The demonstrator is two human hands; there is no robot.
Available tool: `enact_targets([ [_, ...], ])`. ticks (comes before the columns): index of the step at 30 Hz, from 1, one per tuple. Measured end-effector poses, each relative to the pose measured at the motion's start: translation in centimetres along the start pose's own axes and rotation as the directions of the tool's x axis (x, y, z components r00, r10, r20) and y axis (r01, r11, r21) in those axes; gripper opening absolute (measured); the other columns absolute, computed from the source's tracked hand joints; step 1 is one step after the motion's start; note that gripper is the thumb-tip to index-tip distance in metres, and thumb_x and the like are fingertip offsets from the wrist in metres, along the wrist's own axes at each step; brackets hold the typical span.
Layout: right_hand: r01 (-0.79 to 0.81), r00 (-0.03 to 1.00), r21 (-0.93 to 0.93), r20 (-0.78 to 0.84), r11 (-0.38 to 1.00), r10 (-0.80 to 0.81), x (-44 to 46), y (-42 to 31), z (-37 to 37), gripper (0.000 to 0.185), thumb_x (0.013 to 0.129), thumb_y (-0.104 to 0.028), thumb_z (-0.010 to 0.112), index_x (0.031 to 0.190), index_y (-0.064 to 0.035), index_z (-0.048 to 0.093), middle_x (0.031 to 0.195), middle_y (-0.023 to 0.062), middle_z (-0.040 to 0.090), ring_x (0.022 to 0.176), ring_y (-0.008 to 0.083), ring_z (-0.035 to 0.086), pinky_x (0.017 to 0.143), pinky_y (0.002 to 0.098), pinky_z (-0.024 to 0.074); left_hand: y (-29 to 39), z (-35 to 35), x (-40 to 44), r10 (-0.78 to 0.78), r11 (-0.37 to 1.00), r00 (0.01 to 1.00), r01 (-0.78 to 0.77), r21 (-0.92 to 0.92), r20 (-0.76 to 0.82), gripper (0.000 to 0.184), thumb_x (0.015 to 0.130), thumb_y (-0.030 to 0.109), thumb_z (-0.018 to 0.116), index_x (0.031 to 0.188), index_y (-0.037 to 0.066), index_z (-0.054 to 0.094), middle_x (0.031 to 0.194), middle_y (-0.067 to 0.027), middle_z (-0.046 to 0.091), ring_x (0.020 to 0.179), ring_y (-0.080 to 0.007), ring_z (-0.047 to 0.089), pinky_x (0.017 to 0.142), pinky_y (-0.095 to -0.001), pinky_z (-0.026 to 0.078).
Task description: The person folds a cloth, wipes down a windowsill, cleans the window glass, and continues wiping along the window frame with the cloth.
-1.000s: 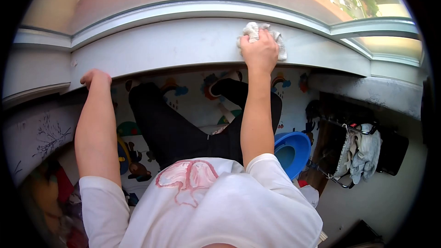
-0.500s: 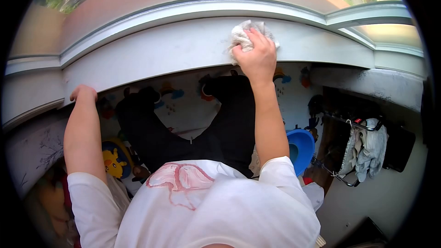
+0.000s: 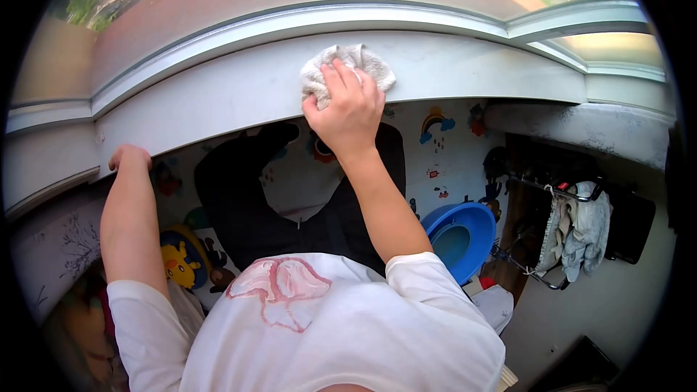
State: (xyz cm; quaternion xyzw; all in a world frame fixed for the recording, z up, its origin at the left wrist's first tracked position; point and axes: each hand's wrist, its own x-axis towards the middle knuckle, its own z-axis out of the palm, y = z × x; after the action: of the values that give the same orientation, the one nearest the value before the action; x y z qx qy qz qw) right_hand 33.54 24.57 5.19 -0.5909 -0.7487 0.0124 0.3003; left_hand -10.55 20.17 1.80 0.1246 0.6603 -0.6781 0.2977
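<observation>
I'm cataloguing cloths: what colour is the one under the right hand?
The cloth is off-white, greyer in its folds; the head view shows it best.

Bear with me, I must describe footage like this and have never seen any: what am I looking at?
No machine here, just a person's two bare hands. The one camera is worn on the person's head, looking forward and down, so the white shirt and black trousers show below. The right hand holds a pale, crumpled cloth on the white windowsill, its fingers over the cloth. The left hand is at the sill's near edge, farther left; how it grips is hidden. Lower down, to the right, is a blue basin.
</observation>
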Motion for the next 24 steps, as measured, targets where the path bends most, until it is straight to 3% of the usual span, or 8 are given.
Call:
enact_targets([
  [2, 0.118, 0.993, 0.065, -0.036, 0.991, -0.116, -1.1, -1.0, 0.1, 0.045, 0.064, -0.027, 0.076, 0.107, -0.0136, 0.074, 0.120, 0.0033, 0.068, 0.112, 0.0296, 0.057, 0.093, 0.0441, 0.0451, 0.0, -0.2, -0.1, -0.002, 1.000, 0.999, 0.001, -0.018, -0.038, 0.050, 0.102, 0.036, 0.036, 0.150, 0.024, 0.043, 0.155, 0.0042, 0.044, 0.147, -0.0132, 0.032, 0.122, -0.0421, 0.018],
  [6, 0.147, 0.981, 0.081, -0.141, 0.986, -0.135, -0.7, 4.3, -0.1, 0.045, 0.062, -0.026, 0.075, 0.105, -0.0145, 0.075, 0.116, 0.0010, 0.069, 0.107, 0.0254, 0.059, 0.091, 0.0403, 0.0466, -0.1, 0.0, 0.5, -0.003, 0.999, 0.998, 0.001, -0.042, -0.064, 0.049, 0.100, 0.036, 0.046, 0.147, 0.023, 0.049, 0.152, 0.0027, 0.049, 0.145, -0.0157, 0.037, 0.120, -0.0432, 0.023],
  [11, -0.164, 0.960, -0.086, -0.243, 0.983, 0.139, 2.1, 15.2, -3.5, 0.039, 0.068, -0.025, 0.072, 0.103, -0.0077, 0.076, 0.111, 0.0092, 0.073, 0.100, 0.0309, 0.065, 0.091, 0.0416, 0.0512, -0.3, 0.0, 1.0, 0.017, 0.996, 0.994, -0.026, -0.090, -0.106, 0.046, 0.097, 0.031, 0.053, 0.142, 0.025, 0.054, 0.145, 0.0020, 0.056, 0.138, -0.0159, 0.046, 0.117, -0.0427, 0.027],
  [13, -0.338, 0.921, -0.129, -0.249, 0.932, 0.299, 3.4, 15.9, -4.0, 0.039, 0.070, -0.027, 0.071, 0.103, -0.0064, 0.076, 0.111, 0.0113, 0.073, 0.100, 0.0327, 0.066, 0.091, 0.0424, 0.0518, -0.1, 0.1, 1.2, 0.009, 0.995, 0.998, -0.014, -0.097, -0.059, 0.045, 0.096, 0.030, 0.054, 0.140, 0.026, 0.057, 0.142, 0.0026, 0.059, 0.136, -0.0157, 0.048, 0.115, -0.0424, 0.029],
  [15, -0.491, 0.863, -0.184, -0.239, 0.852, 0.446, 4.2, 15.2, -4.0, 0.040, 0.071, -0.028, 0.070, 0.104, -0.0061, 0.076, 0.112, 0.0115, 0.073, 0.099, 0.0333, 0.065, 0.090, 0.0432, 0.0523, -0.6, 0.6, -1.8, 0.034, 0.993, 0.986, -0.052, -0.109, -0.165, 0.043, 0.096, 0.030, 0.053, 0.139, 0.025, 0.058, 0.141, 0.0041, 0.060, 0.137, -0.0146, 0.046, 0.115, -0.0422, 0.029],
  [16, -0.469, 0.875, -0.189, -0.232, 0.863, 0.425, 4.3, 14.0, -3.8, 0.040, 0.071, -0.029, 0.070, 0.104, -0.0062, 0.076, 0.112, 0.0113, 0.073, 0.099, 0.0338, 0.065, 0.090, 0.0436, 0.0525, -0.9, 0.6, -3.5, 0.044, 0.991, 0.975, -0.070, -0.115, -0.220, 0.043, 0.097, 0.030, 0.052, 0.139, 0.025, 0.058, 0.140, 0.0048, 0.060, 0.138, -0.0140, 0.046, 0.115, -0.0421, 0.030],
  [18, -0.425, 0.897, -0.194, -0.222, 0.884, 0.383, 4.3, 10.3, -2.1, 0.040, 0.072, -0.030, 0.069, 0.104, -0.0064, 0.076, 0.112, 0.0110, 0.073, 0.098, 0.0347, 0.065, 0.089, 0.0444, 0.0530, -0.2, 0.0, 2.0, 0.022, 0.994, 0.992, -0.036, -0.108, -0.126, 0.041, 0.097, 0.031, 0.052, 0.136, 0.026, 0.059, 0.137, 0.0067, 0.061, 0.134, -0.0117, 0.046, 0.111, -0.0385, 0.033],
  [24, 0.035, 0.999, 0.067, -0.032, 0.997, -0.033, 1.1, -0.1, 1.2, 0.038, 0.067, -0.028, 0.076, 0.100, -0.0109, 0.075, 0.115, 0.0044, 0.070, 0.101, 0.0313, 0.059, 0.087, 0.0464, 0.0496, -0.3, 0.4, 0.3, 0.025, 0.992, 0.979, -0.050, -0.120, -0.202, 0.043, 0.097, 0.032, 0.054, 0.139, 0.025, 0.059, 0.139, 0.0012, 0.061, 0.135, -0.0138, 0.049, 0.113, -0.0423, 0.033],
])
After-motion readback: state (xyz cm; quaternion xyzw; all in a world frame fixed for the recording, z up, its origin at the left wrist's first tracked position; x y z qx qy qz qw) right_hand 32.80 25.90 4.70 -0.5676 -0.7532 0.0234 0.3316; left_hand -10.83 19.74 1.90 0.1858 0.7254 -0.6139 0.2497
